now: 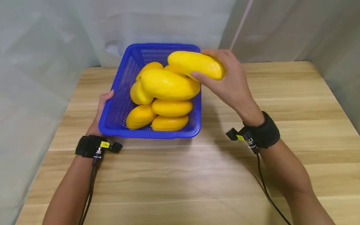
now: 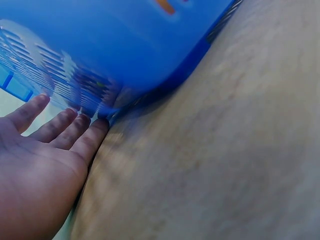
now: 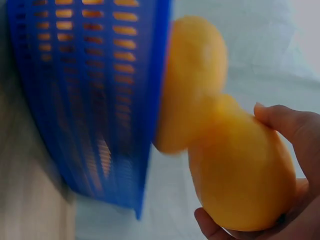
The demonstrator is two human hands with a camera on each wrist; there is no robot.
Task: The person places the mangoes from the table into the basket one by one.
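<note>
A blue plastic basket [image 1: 152, 134] with slotted walls holds several yellow mangoes. One large mango [image 1: 170, 86] lies across the top of the others. In the head view my right hand [image 1: 234, 79] grips another large mango [image 1: 194, 64] over the basket's right back corner, thumb on the near side. The right wrist view shows this held mango [image 3: 240, 175] close against the mango [image 3: 192, 75] that juts above the basket rim. My left hand [image 1: 102, 106] is at the basket's left side. In the left wrist view its straight fingers [image 2: 87, 140] touch the slotted wall [image 2: 55, 65].
Beneath the basket is a light wood table [image 1: 168, 181], which extends to the front and right. A pale curtain [image 1: 168, 25] hangs behind it. Each wrist wears a black strap with a small camera, and a cable [image 1: 264, 184] trails from the right one.
</note>
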